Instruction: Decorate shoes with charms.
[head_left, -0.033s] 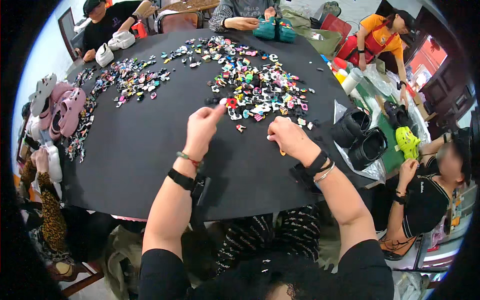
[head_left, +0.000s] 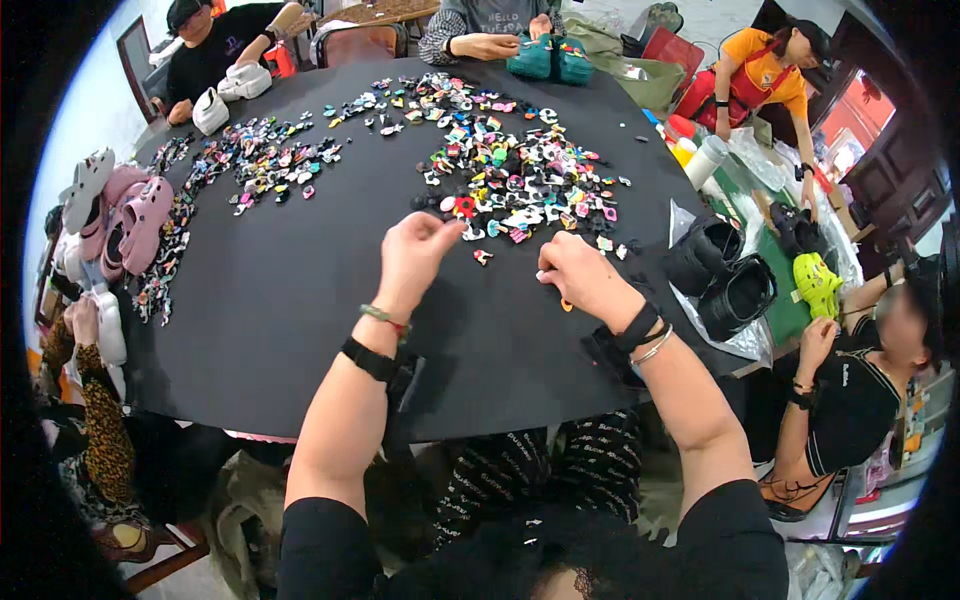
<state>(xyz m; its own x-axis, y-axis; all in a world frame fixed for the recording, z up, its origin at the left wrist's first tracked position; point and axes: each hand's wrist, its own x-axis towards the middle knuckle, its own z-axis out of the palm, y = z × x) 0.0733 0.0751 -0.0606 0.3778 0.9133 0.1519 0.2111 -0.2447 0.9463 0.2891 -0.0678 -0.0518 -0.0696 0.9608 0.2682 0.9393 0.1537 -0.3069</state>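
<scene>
My left hand (head_left: 412,262) hovers over the black tabletop (head_left: 300,350) at the near edge of a big heap of small colourful shoe charms (head_left: 530,185). Its thumb and fingers are drawn together; whatever they hold is hidden. Just beyond its fingertips lie a red flower-like charm (head_left: 465,206) and a pale pink round one. My right hand (head_left: 585,280) is curled closed near the heap's right front, a tiny white bit showing at its fingertips. Below that hand sits an orange charm (head_left: 566,305). Between the hands lies a single red-and-white charm (head_left: 483,257).
Black shoes (head_left: 735,280) rest on plastic at the right, near a lime-green clog (head_left: 816,285). Pink clogs (head_left: 140,225) are stacked at the left edge beside more charms (head_left: 265,165). Several people sit or stand around the table; one across handles teal clogs (head_left: 550,60).
My left hand has shifted slightly to the right, its fingertips now closer to the front of the heap. My right hand stays almost in place.
</scene>
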